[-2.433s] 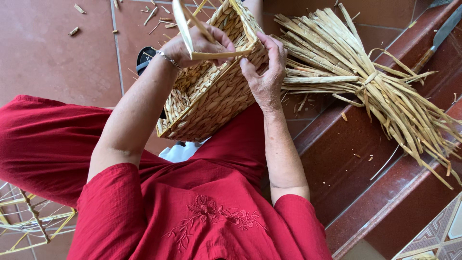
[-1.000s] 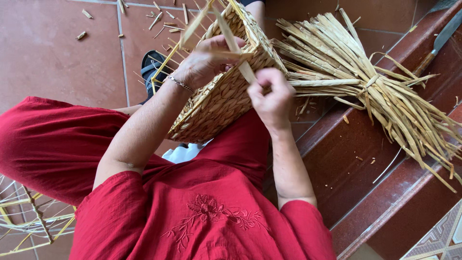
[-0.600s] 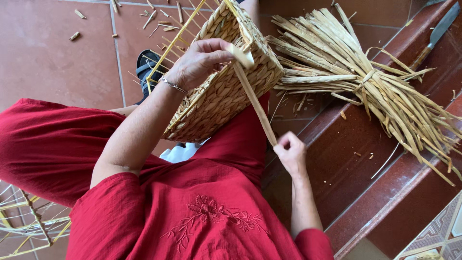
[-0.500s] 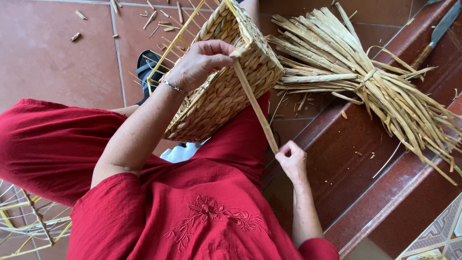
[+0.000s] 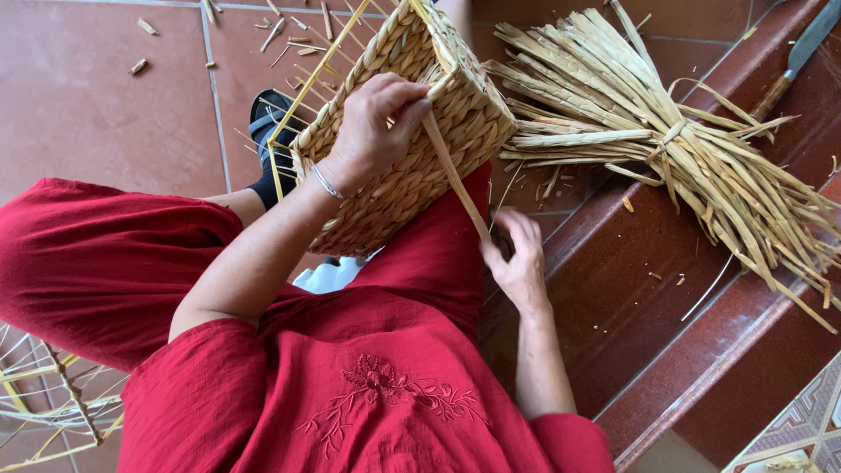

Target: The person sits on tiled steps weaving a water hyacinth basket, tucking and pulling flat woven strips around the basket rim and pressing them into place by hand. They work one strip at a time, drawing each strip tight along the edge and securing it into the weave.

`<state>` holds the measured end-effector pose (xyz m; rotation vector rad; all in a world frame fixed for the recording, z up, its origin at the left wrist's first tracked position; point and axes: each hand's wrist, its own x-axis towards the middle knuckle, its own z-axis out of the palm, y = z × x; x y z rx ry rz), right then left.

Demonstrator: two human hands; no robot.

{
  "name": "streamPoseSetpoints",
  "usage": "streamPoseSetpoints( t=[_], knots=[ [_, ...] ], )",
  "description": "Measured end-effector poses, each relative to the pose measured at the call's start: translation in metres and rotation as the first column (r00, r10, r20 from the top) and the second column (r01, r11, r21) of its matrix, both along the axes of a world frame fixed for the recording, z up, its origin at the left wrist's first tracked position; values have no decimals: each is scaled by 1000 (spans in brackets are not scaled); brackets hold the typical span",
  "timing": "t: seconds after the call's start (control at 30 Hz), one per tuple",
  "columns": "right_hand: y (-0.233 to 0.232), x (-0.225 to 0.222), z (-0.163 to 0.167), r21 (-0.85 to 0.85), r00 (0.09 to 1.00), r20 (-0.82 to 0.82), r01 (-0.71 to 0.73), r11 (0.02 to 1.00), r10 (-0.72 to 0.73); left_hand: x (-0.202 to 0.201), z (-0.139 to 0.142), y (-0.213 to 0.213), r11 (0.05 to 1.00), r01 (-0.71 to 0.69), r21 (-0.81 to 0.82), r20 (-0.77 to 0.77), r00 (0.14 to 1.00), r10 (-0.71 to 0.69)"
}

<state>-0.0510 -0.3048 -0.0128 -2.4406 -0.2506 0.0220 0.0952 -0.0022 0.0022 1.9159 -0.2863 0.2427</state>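
On lap: left hand grips basket; right hand pinches strand.

I sit over a floor of red-brown tiles. Short straw scraps lie scattered near its far edge. To my right the floor rises into a glossy red-brown step. A tied bundle of dried straw lies across the step's far end, loose chips beside it. A knife lies at the far right corner. A yellow wire frame sits at the near left corner.
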Motion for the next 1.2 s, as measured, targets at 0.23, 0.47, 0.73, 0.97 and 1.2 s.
streamPoseSetpoints(
  t=[0.23,0.47,0.73,0.97,1.2],
  knots=[
    [82,76,10,16,990,142,-5,1000,3,-11,-11,-11,960,-134,244,202,976,85],
    [97,52,2,25,986,162,-30,999,26,-14,-22,-21,939,-116,325,192,980,55],
    [94,39,-3,115,994,107,-35,993,22,-16,-24,-20,958,-86,273,192,981,34],
    [76,37,11,485,984,-170,42,874,47,-16,2,-8,987,-70,145,194,980,41],
    [101,47,60,620,961,-19,-205,758,276,-25,8,-3,943,-121,309,364,931,0]
  ],
)
